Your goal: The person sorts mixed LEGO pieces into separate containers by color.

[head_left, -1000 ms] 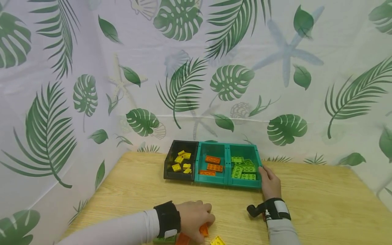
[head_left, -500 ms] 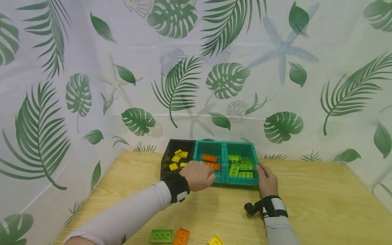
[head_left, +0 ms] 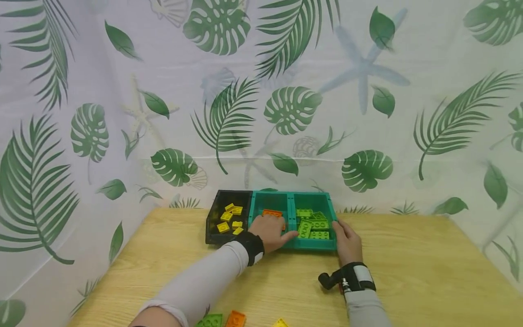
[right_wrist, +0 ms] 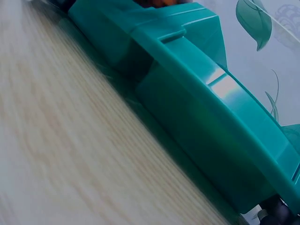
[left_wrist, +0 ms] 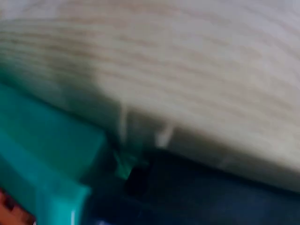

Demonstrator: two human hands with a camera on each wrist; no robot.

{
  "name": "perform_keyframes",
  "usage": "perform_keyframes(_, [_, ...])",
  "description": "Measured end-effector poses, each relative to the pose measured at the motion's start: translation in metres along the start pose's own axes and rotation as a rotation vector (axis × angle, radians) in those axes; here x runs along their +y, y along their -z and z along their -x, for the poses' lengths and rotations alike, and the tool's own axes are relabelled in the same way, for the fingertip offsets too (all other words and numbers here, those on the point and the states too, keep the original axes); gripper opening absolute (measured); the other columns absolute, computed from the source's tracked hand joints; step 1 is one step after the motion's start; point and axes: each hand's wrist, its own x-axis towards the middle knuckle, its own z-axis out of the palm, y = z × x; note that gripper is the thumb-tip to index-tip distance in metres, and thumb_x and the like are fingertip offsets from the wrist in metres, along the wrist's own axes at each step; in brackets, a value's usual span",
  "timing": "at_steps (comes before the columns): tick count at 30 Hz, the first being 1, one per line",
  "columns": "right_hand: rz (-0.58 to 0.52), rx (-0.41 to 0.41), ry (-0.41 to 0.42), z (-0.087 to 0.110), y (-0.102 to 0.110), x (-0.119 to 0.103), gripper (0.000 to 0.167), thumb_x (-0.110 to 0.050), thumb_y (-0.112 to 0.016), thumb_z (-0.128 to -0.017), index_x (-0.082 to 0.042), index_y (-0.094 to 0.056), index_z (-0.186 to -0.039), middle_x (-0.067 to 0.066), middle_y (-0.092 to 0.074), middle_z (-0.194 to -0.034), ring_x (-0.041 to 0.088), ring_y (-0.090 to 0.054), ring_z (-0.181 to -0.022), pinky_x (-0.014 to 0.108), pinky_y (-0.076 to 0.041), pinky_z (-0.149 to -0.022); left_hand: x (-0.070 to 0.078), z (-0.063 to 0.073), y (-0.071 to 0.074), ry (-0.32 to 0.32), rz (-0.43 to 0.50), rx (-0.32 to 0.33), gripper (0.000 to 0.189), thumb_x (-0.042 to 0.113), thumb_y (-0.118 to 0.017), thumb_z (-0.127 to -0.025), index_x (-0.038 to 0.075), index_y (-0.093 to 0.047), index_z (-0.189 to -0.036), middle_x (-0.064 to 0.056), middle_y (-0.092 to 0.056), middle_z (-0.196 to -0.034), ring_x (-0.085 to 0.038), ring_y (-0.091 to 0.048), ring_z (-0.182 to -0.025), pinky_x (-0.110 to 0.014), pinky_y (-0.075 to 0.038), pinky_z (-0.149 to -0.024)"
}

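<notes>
My left hand [head_left: 269, 232] reaches over the front of the middle teal bin [head_left: 269, 193], its thumb stretched out to the right. The fingertips are hidden inside that bin, near an orange toy brick [head_left: 272, 212]. At the right end of the row, my right hand [head_left: 348, 240] holds the side of the right teal bin [head_left: 312, 245], where several lime green toy bricks [head_left: 320, 235] lie. Neither wrist view shows fingers. The left wrist view catches a teal bin corner [left_wrist: 47, 126] beside the dark bin; the right one shows the teal bin wall [right_wrist: 197, 136].
A black bin [head_left: 212, 238] with several yellow bricks [head_left: 226, 216] joins the row's left end. Near the table's front edge lie a green brick [head_left: 210, 320], an orange brick [head_left: 235, 319] and a yellow brick [head_left: 281, 323]. A leaf-patterned cloth [head_left: 245, 136] hangs behind.
My left hand has lifted an orange brick from the front of the table, gone forward to the middle bin, and spread its thumb there. The right hand stays at the right bin.
</notes>
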Motion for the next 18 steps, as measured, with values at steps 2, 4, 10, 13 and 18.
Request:
perform_keyframes(2, [0.0,0.007,-0.004,-0.001,-0.001,0.001,0.073,-0.062,-0.045,-0.096,-0.012,-0.043,-0.149,0.014,-0.042,-0.153,0.034,-0.036,-0.142,0.051,-0.03,-0.114,-0.001,0.0,-0.005,0.015,-0.015,0.001,0.062,0.074,-0.028,-0.094,0.021,-0.059,-0.097,0.003,-0.059,-0.081,-0.016,-0.059,-0.076,-0.033,-0.047,-0.065])
perform_keyframes(4, [0.007,0.015,-0.005,-0.002,-0.002,0.0,0.073,-0.063,-0.045,-0.096,-0.013,-0.044,-0.149,0.013,-0.043,-0.152,0.034,-0.036,-0.143,0.051,-0.03,-0.114,-0.002,0.0,-0.006,0.028,-0.043,0.001,0.068,0.076,-0.025,-0.093,0.02,-0.06,-0.108,-0.001,-0.063,-0.1,-0.021,-0.061,-0.095,-0.04,-0.049,-0.079])
perform_keyframes(10, [0.017,0.02,-0.006,-0.005,-0.004,-0.002,0.073,-0.064,-0.045,-0.095,-0.013,-0.045,-0.148,0.013,-0.043,-0.153,0.034,-0.035,-0.143,0.051,-0.03,-0.114,-0.006,0.003,-0.005,0.038,-0.086,-0.011,0.085,0.078,-0.021,-0.092,0.019,-0.043,-0.148,-0.008,-0.05,-0.144,-0.029,-0.046,-0.134,-0.057,-0.035,-0.109])
perform_keyframes(13, [0.022,0.008,-0.003,-0.004,-0.004,-0.002,0.073,-0.064,-0.044,-0.096,-0.013,-0.043,-0.149,0.014,-0.042,-0.153,0.035,-0.035,-0.143,0.052,-0.03,-0.114,-0.008,0.004,-0.006,0.024,-0.088,0.005,0.088,0.078,-0.023,-0.091,0.018,-0.029,-0.156,-0.011,-0.04,-0.153,-0.029,-0.036,-0.143,-0.056,-0.027,-0.114])
perform_keyframes(18, [0.022,-0.002,0.001,-0.002,-0.002,0.0,0.073,-0.062,-0.044,-0.096,-0.012,-0.042,-0.15,0.014,-0.041,-0.154,0.035,-0.035,-0.143,0.052,-0.03,-0.114,-0.013,0.006,0.001,-0.026,-0.148,0.099,0.1,0.083,-0.027,-0.087,0.017,-0.007,-0.159,-0.013,-0.016,-0.164,-0.028,-0.016,-0.152,-0.055,-0.019,-0.118])
